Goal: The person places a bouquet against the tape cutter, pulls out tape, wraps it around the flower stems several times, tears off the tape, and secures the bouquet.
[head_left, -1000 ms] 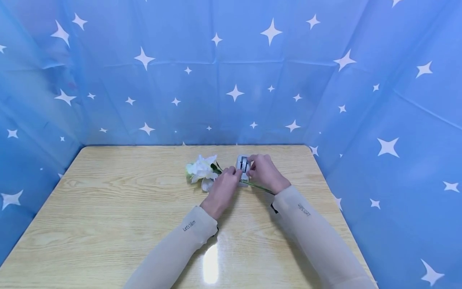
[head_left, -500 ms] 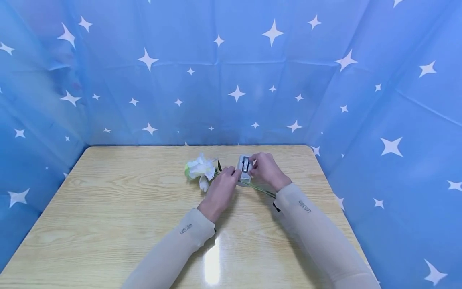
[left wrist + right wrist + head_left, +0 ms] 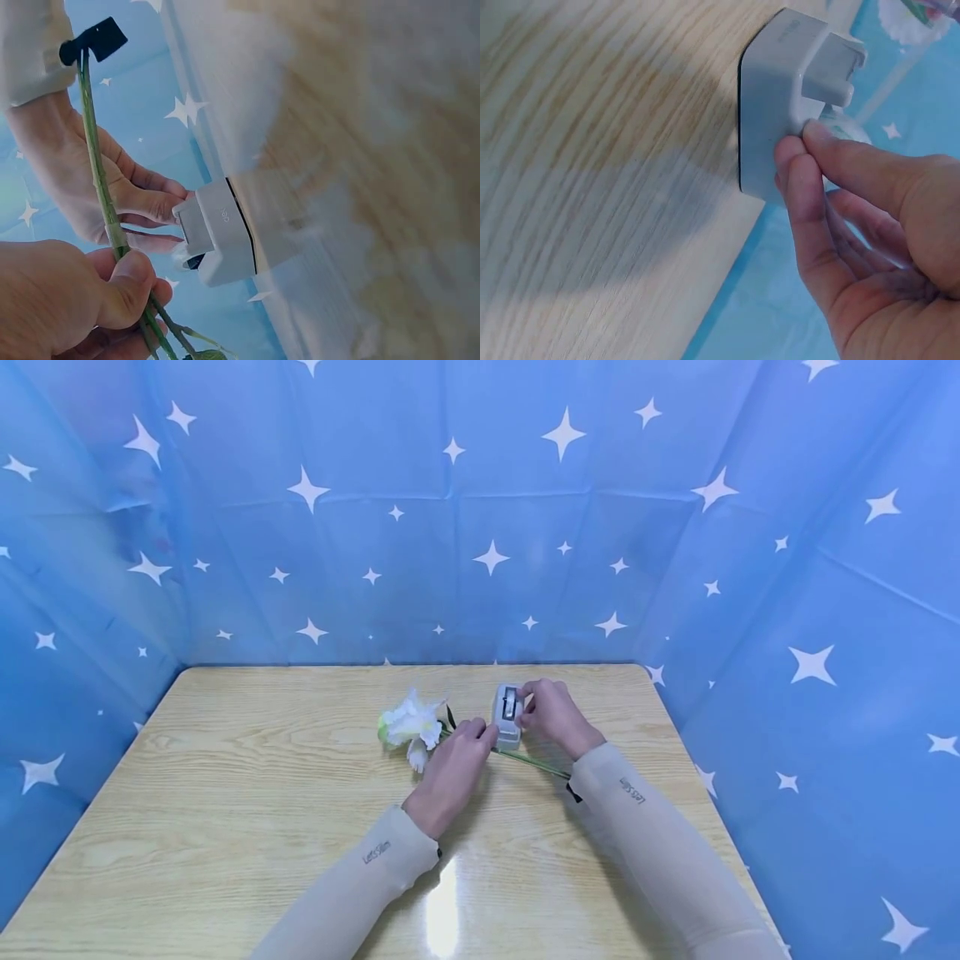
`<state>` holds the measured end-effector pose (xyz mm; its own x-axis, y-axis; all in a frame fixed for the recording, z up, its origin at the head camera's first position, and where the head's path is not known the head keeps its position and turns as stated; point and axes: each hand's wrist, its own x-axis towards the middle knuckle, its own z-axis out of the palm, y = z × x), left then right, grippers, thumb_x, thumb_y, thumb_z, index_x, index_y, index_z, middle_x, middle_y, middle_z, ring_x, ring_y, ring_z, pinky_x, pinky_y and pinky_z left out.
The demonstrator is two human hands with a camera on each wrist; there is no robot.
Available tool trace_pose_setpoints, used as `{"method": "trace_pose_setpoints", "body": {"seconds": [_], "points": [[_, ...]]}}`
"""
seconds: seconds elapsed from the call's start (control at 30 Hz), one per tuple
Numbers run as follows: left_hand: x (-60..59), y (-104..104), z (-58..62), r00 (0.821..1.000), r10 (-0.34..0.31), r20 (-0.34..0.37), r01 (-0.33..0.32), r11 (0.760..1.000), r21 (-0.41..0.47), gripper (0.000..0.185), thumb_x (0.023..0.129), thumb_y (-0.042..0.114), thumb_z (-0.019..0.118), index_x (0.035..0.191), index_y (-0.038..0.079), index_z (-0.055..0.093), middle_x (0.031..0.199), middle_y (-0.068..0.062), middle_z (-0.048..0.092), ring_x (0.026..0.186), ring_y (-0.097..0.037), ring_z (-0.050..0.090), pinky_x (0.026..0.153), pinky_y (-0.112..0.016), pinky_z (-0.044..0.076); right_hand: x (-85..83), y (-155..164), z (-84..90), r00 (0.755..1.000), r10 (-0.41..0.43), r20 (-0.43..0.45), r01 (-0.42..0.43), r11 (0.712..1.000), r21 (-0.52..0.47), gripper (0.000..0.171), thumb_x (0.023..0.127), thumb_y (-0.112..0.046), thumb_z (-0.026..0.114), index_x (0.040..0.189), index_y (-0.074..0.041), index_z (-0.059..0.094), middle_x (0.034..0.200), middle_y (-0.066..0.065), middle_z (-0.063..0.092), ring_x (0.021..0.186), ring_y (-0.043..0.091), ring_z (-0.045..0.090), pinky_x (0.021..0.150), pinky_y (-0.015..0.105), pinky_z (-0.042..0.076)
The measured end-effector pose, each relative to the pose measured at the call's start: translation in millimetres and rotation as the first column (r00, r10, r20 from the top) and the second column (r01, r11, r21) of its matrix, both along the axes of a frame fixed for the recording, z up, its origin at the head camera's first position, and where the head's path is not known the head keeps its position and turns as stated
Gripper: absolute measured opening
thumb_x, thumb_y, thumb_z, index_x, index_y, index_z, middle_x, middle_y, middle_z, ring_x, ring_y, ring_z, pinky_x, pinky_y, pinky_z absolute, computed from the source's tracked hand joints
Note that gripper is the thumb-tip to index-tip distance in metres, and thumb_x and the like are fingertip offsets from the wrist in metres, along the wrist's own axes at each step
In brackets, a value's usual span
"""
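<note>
Left hand [image 3: 453,764]: thumb and fingers pinched round green stem [image 3: 97,187] of white flower [image 3: 408,727]. Bloom lies on counter [image 3: 225,827], just left of hand, toward far edge, near its middle. Right hand [image 3: 551,714]: fingertips curled on small grey box [image 3: 507,717], gripping its right side; box stands on counter between both hands, dark slot on top. Stem runs under box toward right sleeve [image 3: 645,835]. Blue star-print cloth [image 3: 487,510] walls in counter behind and at sides.
</note>
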<state>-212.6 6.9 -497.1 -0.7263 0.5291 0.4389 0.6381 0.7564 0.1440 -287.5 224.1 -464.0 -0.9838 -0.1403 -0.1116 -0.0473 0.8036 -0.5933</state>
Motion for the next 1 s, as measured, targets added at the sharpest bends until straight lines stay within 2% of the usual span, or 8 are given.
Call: {"method": "trace_pose_setpoints", "body": {"seconds": [0.23,0.37,0.47,0.57,0.67,0.77,0.9,1.0], "points": [[3.7,0.2,-1.9,1.000,-0.001,0.012,0.001,1.000,-0.007,0.018,0.109,-0.004,0.075,0.125,0.006,0.076,0.112,-0.009,0.077,0.096,-0.021,0.075,0.077,-0.030,0.070,1.7,-1.5,1.8,1.000,0.006,0.005,-0.006,1.000,-0.009,0.054,0.103,0.004,0.084,0.155,0.004,0.069,0.122,0.024,0.084,0.103,0.030,0.083,0.080,0.032,0.070],[2.9,2.1,-1.7,1.000,-0.002,-0.004,0.002,1.000,0.005,0.022,0.107,-0.004,0.079,0.128,0.006,0.076,0.112,-0.011,0.078,0.092,-0.021,0.077,0.077,-0.031,0.071,4.3,3.8,4.4,0.998,0.061,0.010,-0.061,0.998,0.024,0.055,0.106,0.002,0.081,0.160,0.003,0.066,0.119,0.023,0.085,0.100,0.028,0.084,0.080,0.032,0.069],[2.9,2.9,-1.8,1.000,-0.008,-0.018,0.008,1.000,0.008,0.026,0.105,-0.005,0.081,0.129,0.005,0.076,0.113,-0.012,0.079,0.091,-0.022,0.079,0.079,-0.031,0.071,10.6,8.8,10.7,0.995,0.092,0.026,-0.094,0.993,0.074,0.054,0.110,-0.006,0.080,0.161,0.003,0.065,0.120,0.021,0.086,0.100,0.027,0.083,0.081,0.034,0.068],[2.9,3.0,-2.0,1.000,0.000,-0.031,0.001,1.000,0.006,0.026,0.105,-0.005,0.081,0.129,0.006,0.077,0.113,-0.011,0.079,0.092,-0.022,0.079,0.081,-0.033,0.071,21.1,11.1,18.7,0.995,0.098,0.032,-0.100,0.990,0.101,0.047,0.114,-0.016,0.078,0.155,0.003,0.070,0.122,0.020,0.086,0.102,0.027,0.082,0.086,0.040,0.068],[2.3,2.7,-2.3,0.999,0.009,-0.040,-0.009,1.000,0.000,0.025,0.106,-0.004,0.080,0.128,0.008,0.077,0.113,-0.010,0.079,0.094,-0.022,0.079,0.084,-0.036,0.071,36.5,11.8,25.2,0.990,0.136,0.043,-0.140,0.985,0.102,0.037,0.117,-0.026,0.074,0.145,-0.001,0.079,0.122,0.016,0.086,0.101,0.023,0.080,0.089,0.042,0.067],[2.1,2.0,-3.5,0.999,0.008,-0.037,-0.008,1.000,-0.008,0.023,0.107,-0.004,0.079,0.126,0.009,0.077,0.111,-0.009,0.077,0.094,-0.021,0.077,0.085,-0.039,0.069,52.2,11.5,26.5,0.971,0.230,0.068,-0.235,0.969,0.079,0.032,0.119,-0.031,0.071,0.135,-0.007,0.084,0.118,0.010,0.086,0.096,0.016,0.076,0.086,0.038,0.064],[2.3,1.2,-4.9,0.999,0.001,-0.033,-0.001,1.000,0.005,0.025,0.105,-0.007,0.080,0.123,0.011,0.077,0.109,-0.007,0.075,0.092,-0.020,0.073,0.084,-0.039,0.067,68.6,12.0,24.3,0.938,0.335,0.086,-0.339,0.940,0.039,0.030,0.121,-0.028,0.067,0.128,-0.006,0.086,0.107,0.009,0.085,0.085,0.011,0.069,0.078,0.032,0.059],[2.0,1.0,-4.9,0.999,-0.004,-0.042,0.005,1.000,0.024,0.029,0.101,-0.011,0.081,0.120,0.011,0.077,0.106,-0.006,0.075,0.090,-0.019,0.072,0.084,-0.039,0.066,75.2,12.2,20.1,0.933,0.349,0.090,-0.352,0.936,0.013,0.028,0.122,-0.022,0.064,0.122,-0.003,0.085,0.094,0.007,0.081,0.077,0.011,0.062,0.074,0.028,0.054]]}}
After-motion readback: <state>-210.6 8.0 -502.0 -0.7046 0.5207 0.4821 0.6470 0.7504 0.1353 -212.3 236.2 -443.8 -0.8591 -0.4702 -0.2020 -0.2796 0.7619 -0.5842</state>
